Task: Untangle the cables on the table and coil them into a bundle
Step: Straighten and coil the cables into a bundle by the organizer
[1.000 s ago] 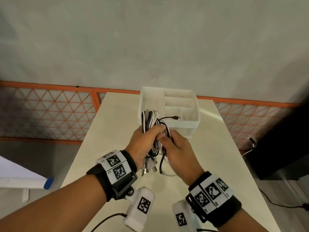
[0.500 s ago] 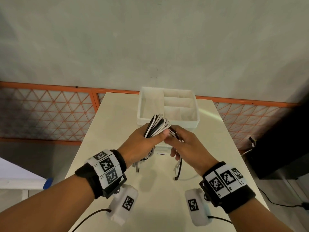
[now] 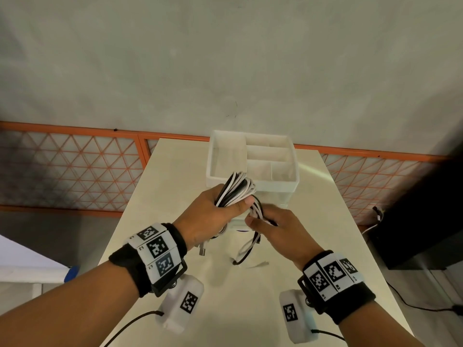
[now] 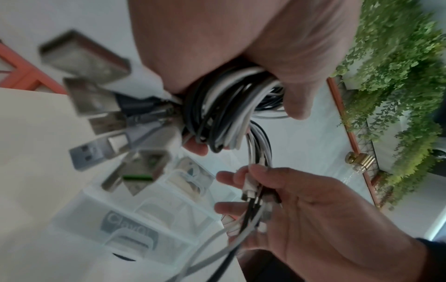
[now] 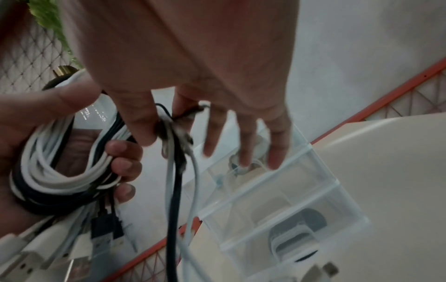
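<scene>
— Where the table runs out toward the wall, what stands at its far end?

— A clear organizer with open compartments on top and drawers below; the wrist views show something pale and something dark inside the drawers, too blurred to name.

— And the person's hands?

— Both are raised above the table, just in front of the organizer. The left hand has its fingers and thumb wrapped round a coil of black and white cables, with the loops fanning out above the thumb.

— Where are the cable ends?

— A cluster of plugs sticks out below the left fist, several of them flat metal USB heads, one with a green insert. From the coil a few loose strands run across to the right hand, which pinches them between thumb and forefinger just beside the left thumb. Its other fingers are spread and fairly straight.

— Do the strands reach the table?

— They hang down from the right hand, black and white together, curling just over the tabletop; whether they touch it cannot be told.
</scene>
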Demonstrator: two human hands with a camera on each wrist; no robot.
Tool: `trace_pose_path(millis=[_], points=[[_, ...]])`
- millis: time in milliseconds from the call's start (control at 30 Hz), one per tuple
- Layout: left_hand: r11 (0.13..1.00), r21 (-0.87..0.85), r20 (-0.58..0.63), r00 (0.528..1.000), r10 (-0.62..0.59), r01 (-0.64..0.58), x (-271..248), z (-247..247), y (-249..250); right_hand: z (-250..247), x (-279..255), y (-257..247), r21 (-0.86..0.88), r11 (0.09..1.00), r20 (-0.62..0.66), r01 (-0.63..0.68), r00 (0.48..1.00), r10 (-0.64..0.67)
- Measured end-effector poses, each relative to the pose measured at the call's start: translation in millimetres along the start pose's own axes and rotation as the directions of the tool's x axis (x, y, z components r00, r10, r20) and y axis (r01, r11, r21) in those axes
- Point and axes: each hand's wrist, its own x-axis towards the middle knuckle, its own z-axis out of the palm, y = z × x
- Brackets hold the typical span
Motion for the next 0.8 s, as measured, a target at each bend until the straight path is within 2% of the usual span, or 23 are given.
trace_pose_path(millis=[167,300,433,600,700,800], points=[[1.000,-0.023,-0.015,1.000,0.015,-0.015,6,-3,6,8,-5,-3,0.241,0.970,0.070,0.003,0.997,-0.021],[0.999,-0.035,0.050,0.998,-0.036,0.038,7,-6,6,7,-5,-4,0.239,0.966,-0.015,0.095,0.995,-0.094],[0.992,0.012,0.154,0.980,-0.124,0.124,8,-2,6,6,-3,-15,0.324,0.944,-0.086,0.057,0.996,-0.031],[0.985,0.044,0.188,0.967,-0.174,0.169,6,10,4,18,1,-24,0.189,0.976,-0.136,0.103,0.988,-0.078],[0.965,-0.059,0.240,0.942,-0.234,0.255,8,17,7,30,1,-25,0.082,0.977,-0.102,0.196,0.977,-0.187],[0.912,-0.220,0.212,0.929,-0.302,0.347,12,20,9,35,-5,-30,-0.058,0.948,-0.054,0.313,0.947,-0.316]])
